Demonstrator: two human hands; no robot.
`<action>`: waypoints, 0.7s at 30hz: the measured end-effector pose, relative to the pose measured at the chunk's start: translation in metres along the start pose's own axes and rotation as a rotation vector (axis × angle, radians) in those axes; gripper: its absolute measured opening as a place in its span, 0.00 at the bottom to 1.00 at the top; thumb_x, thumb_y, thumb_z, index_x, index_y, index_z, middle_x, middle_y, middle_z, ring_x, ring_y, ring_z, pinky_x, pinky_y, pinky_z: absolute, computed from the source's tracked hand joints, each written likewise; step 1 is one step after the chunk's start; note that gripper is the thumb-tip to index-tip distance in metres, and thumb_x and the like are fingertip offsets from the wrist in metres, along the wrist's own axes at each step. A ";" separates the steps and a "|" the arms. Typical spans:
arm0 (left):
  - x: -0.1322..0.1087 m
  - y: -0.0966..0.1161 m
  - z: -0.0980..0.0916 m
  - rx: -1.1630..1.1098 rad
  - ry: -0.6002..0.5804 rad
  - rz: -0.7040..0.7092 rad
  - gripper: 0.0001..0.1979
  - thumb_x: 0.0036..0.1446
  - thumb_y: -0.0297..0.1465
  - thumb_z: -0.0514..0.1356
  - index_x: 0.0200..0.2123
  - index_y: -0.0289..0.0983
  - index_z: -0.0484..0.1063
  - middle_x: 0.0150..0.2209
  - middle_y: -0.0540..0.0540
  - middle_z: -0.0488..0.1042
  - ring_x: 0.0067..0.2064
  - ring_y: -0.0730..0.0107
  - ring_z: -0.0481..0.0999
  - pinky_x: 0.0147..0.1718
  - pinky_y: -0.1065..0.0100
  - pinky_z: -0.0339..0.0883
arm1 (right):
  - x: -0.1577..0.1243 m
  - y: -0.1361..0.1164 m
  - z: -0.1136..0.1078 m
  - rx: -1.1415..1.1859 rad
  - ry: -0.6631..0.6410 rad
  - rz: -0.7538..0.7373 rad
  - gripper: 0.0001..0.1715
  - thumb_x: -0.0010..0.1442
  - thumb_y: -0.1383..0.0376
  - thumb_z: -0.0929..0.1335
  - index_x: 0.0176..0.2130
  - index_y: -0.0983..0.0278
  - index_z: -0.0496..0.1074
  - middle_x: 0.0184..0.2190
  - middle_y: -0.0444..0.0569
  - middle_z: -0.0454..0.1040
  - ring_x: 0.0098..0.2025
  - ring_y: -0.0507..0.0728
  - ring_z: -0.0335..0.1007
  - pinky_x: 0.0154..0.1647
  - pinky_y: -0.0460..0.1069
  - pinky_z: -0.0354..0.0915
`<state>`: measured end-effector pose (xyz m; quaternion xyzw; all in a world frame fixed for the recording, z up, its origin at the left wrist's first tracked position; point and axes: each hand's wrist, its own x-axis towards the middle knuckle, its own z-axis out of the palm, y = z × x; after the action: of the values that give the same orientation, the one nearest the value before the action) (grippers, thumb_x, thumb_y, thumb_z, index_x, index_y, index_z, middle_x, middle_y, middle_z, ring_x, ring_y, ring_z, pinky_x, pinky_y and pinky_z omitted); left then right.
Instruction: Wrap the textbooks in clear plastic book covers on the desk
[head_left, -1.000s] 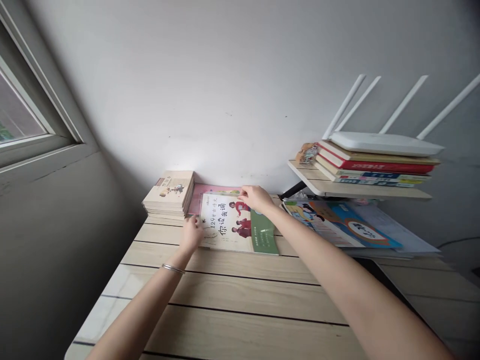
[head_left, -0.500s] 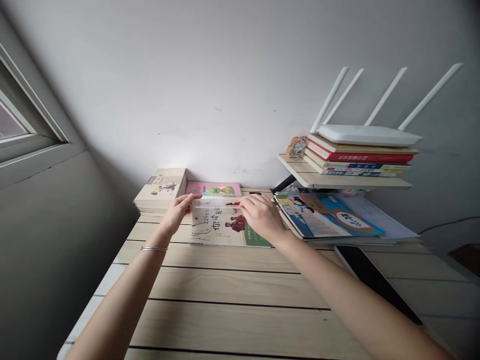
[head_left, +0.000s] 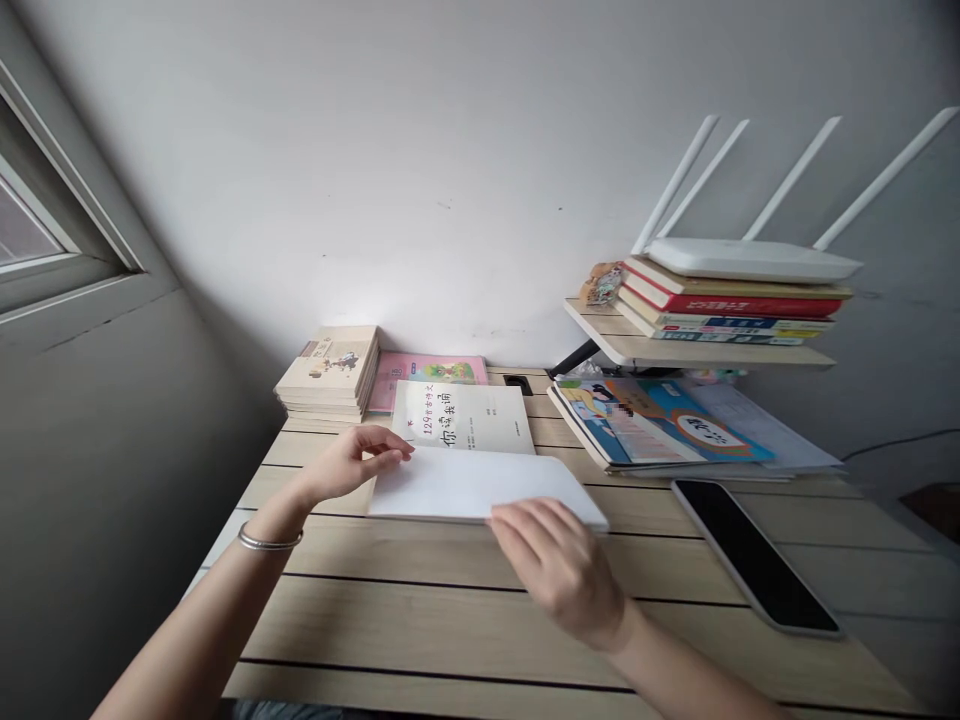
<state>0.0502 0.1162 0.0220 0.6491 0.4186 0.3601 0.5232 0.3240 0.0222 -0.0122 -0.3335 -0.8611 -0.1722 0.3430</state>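
Note:
A book [head_left: 480, 420] lies opened on the wooden desk, its printed title page with Chinese characters on the far side. The blank white inside of its cover [head_left: 480, 485] lies folded toward me. At the left end of the fold, my left hand [head_left: 356, 465] is closed with thumb and fingertips together on the book; a silver bangle circles that wrist. My right hand [head_left: 562, 570] grips the near edge of the cover, fingers bent over it and the thumb hidden.
Stacked books [head_left: 334, 370] and a pink book [head_left: 386, 380] lie at the back left. To the right are a blue-covered textbook [head_left: 675, 420] and a phone [head_left: 754, 555]. A raised shelf [head_left: 720, 352] carries books and a white router [head_left: 757, 257].
The book's front cover has swung open toward me, baring the title page. My right hand has come nearer with the cover's edge; my left hand has shifted slightly lower.

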 end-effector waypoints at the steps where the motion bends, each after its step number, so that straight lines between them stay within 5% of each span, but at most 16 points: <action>1: 0.001 -0.002 0.001 0.012 0.015 0.011 0.06 0.41 0.27 0.68 0.28 0.41 0.79 0.32 0.44 0.79 0.36 0.62 0.77 0.39 0.65 0.70 | -0.009 -0.011 -0.002 0.012 -0.007 -0.008 0.15 0.60 0.76 0.63 0.40 0.62 0.74 0.34 0.52 0.78 0.35 0.57 0.73 0.36 0.53 0.66; 7: 0.015 -0.025 0.030 0.319 -0.164 0.252 0.12 0.46 0.29 0.65 0.36 0.45 0.79 0.44 0.44 0.78 0.48 0.56 0.75 0.51 0.57 0.64 | -0.055 -0.049 0.013 -0.026 -0.070 0.004 0.17 0.58 0.79 0.60 0.36 0.63 0.74 0.32 0.51 0.77 0.33 0.56 0.72 0.34 0.52 0.67; 11: 0.013 -0.043 0.057 0.613 -0.296 0.267 0.23 0.54 0.33 0.59 0.55 0.47 0.68 0.61 0.43 0.63 0.64 0.49 0.57 0.61 0.44 0.42 | -0.062 -0.044 0.014 0.125 -0.210 0.065 0.11 0.60 0.73 0.64 0.29 0.63 0.71 0.27 0.48 0.75 0.31 0.55 0.70 0.33 0.51 0.65; 16: 0.002 -0.056 0.064 0.762 -0.368 0.289 0.25 0.58 0.35 0.56 0.60 0.49 0.61 0.66 0.45 0.53 0.67 0.51 0.48 0.61 0.43 0.32 | -0.033 0.027 0.016 0.365 -0.128 0.485 0.10 0.63 0.64 0.62 0.33 0.62 0.70 0.32 0.50 0.75 0.38 0.56 0.70 0.41 0.51 0.64; 18: 0.000 -0.059 0.063 0.795 -0.387 0.302 0.25 0.59 0.35 0.56 0.60 0.49 0.60 0.66 0.45 0.51 0.67 0.52 0.47 0.62 0.44 0.31 | -0.017 0.073 0.033 0.378 -0.052 0.771 0.10 0.60 0.60 0.63 0.36 0.63 0.70 0.38 0.53 0.75 0.43 0.57 0.69 0.45 0.52 0.64; 21: -0.001 -0.061 0.063 0.871 -0.415 0.311 0.27 0.60 0.36 0.53 0.63 0.48 0.55 0.67 0.45 0.48 0.68 0.52 0.44 0.62 0.44 0.30 | 0.001 0.135 0.068 0.466 -0.109 1.184 0.19 0.55 0.54 0.65 0.41 0.65 0.69 0.45 0.58 0.73 0.46 0.59 0.70 0.46 0.53 0.64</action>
<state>0.0965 0.0973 -0.0503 0.9196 0.3156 0.0892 0.2164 0.3844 0.1558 -0.0503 -0.6778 -0.5622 0.2553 0.3992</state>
